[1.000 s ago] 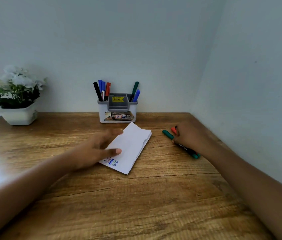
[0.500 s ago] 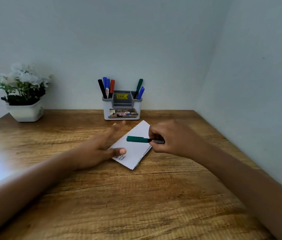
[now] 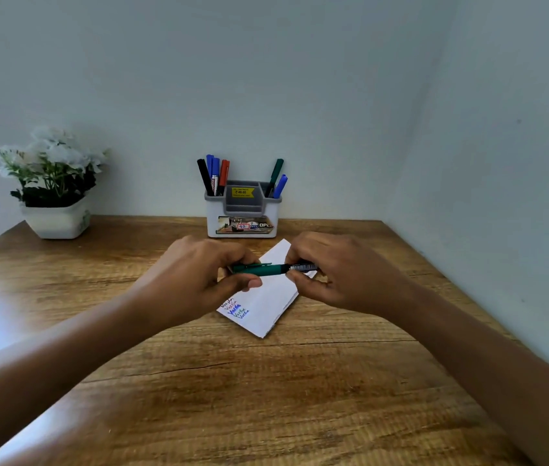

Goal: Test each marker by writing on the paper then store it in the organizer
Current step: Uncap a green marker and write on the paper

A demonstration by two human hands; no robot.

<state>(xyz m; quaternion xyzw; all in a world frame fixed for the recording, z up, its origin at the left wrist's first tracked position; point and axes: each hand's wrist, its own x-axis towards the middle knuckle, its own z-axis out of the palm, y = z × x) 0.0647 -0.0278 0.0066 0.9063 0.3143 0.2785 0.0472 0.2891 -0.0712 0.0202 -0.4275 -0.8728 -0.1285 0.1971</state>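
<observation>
The green marker (image 3: 259, 269) is gripped level above the paper (image 3: 266, 304) by the left hand (image 3: 195, 274) at its cap and the right hand (image 3: 340, 270) at its barrel, so uncapping appears underway, and a straight pull apart is called for next.

Green marker (image 3: 263, 269) held level between both hands, above folded paper (image 3: 268, 302). Left hand (image 3: 195, 275) grips capped end; right hand (image 3: 337, 274) pinches barcode end. Coloured scribbles on paper just below left thumb. Organizer (image 3: 242, 210) beyond the hands, markers upright inside. Flower pot (image 3: 56, 220) far left of left hand.
</observation>
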